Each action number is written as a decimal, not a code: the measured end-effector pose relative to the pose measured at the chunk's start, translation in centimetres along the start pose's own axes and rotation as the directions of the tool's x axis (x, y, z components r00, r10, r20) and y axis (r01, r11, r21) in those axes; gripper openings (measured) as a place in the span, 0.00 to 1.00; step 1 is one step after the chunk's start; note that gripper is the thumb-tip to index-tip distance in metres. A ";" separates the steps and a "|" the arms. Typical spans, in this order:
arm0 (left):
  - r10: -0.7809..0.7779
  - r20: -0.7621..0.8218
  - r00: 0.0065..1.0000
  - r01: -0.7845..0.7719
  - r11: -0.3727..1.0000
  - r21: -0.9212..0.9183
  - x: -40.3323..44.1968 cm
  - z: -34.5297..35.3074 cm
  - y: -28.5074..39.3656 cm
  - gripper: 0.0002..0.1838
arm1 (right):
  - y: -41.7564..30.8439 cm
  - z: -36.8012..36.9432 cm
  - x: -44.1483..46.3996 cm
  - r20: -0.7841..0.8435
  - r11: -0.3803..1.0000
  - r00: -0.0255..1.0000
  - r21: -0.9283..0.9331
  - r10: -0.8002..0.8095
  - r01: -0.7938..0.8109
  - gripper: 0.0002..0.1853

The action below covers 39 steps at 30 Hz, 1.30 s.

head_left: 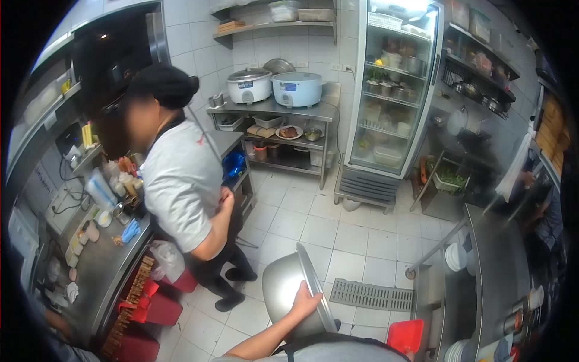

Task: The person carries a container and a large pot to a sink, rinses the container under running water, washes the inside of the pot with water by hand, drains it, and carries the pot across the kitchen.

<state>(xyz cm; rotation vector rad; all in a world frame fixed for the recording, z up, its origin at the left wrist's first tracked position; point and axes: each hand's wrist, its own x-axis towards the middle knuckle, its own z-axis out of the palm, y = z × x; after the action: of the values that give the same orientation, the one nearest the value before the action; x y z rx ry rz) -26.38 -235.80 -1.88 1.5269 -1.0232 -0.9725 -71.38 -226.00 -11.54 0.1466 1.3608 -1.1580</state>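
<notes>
A kitchen floor (301,208) of pale square tiles is shown, edged by white-tiled walls. Along the left wall a steel table (114,258) is set, on which squeeze bottles (125,184) and a crumpled blue cloth (131,230) are carried, the cloth near the front edge; beneath that edge maroon bins (164,312) are lined up. At the back, a white rice cooker (249,92) and a pale blue rice cooker (297,93) are stood side by side on a second table (316,113), and to its right a lit glass-door refrigerator (392,102) is placed. The right side is bounded by a third steel table (500,265), with stacked plates (455,257) kept below its left edge.

A large metal bowl (280,288) is held tilted above the floor, its mouth turned to the right and its lower part hidden by the wearer's body. Its rim is grasped by the left hand (306,300), the grip closed over the edge. The right hand's grip cannot be told; by the bottom edge of the view a red container (405,336) is seen.

Room for moving is given by the tiles running from the bowl to the refrigerator's foot, and by a floor grate (372,294) between bowl and right table. On the left, passage is narrowed by a co-worker (184,181) at the table's front edge.
</notes>
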 end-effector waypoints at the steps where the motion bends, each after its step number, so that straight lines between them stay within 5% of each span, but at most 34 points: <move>1: 0.007 -0.031 0.999 -0.010 0.996 -0.083 2.3 0.9 0.4 0.23 | -1.1 1.2 1.9 0.011 1.000 1.000 0.005 0.022 -0.022 0.21; 7: 0.128 -0.035 0.991 -0.130 0.885 -0.446 13.3 3.2 7.8 0.21 | -6.8 12.1 14.3 0.270 0.955 0.916 -0.084 0.295 -0.283 0.22; 9: 0.135 0.072 0.988 -0.090 0.894 -0.440 16.4 3.6 11.9 0.23 | -10.5 21.5 12.3 0.429 0.976 0.890 0.079 0.151 -0.204 0.22; 11: 0.099 0.211 0.973 0.000 0.906 -0.423 20.0 4.0 15.1 0.24 | -13.2 27.5 15.8 0.374 0.988 0.917 -0.112 0.141 -0.107 0.23; 13: 0.186 0.261 0.947 -0.053 0.894 -0.445 24.9 5.5 16.3 0.23 | -15.0 32.2 20.3 0.466 0.988 0.875 0.006 0.131 -0.151 0.23; 20: 0.225 0.545 0.807 0.039 0.902 -0.431 41.1 13.2 20.8 0.22 | -19.1 38.4 24.9 0.495 0.985 0.852 -0.096 0.170 -0.141 0.25; 24: 0.220 0.682 0.697 0.075 0.924 -0.374 49.4 19.7 24.3 0.21 | -20.0 40.2 23.5 0.365 0.997 0.927 -0.020 0.082 -0.081 0.27; 27: 0.250 0.777 0.578 0.097 0.924 -0.370 54.1 25.2 26.8 0.20 | -21.4 41.4 23.0 0.418 0.969 0.908 0.211 0.027 -0.126 0.27; 28: 0.260 0.801 0.539 0.099 0.925 -0.367 55.4 27.0 28.1 0.20 | -22.3 42.4 23.4 0.549 0.909 0.831 0.386 -0.090 -0.156 0.28; 31: 0.276 0.848 0.452 0.153 0.913 -0.378 58.7 32.7 30.7 0.21 | -28.3 46.5 20.5 0.418 0.853 0.826 0.504 -0.377 0.134 0.27; 39: 0.426 0.809 0.405 0.194 0.825 -0.531 66.7 50.2 36.3 0.21 | -46.7 41.5 31.4 0.004 0.648 0.809 0.601 -0.587 0.467 0.15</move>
<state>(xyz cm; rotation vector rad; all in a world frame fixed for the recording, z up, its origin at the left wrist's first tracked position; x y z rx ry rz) -57.26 -318.49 20.28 0.2664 -1.3754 -1.8998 -82.96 -294.05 -0.59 0.0541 0.8378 -2.0280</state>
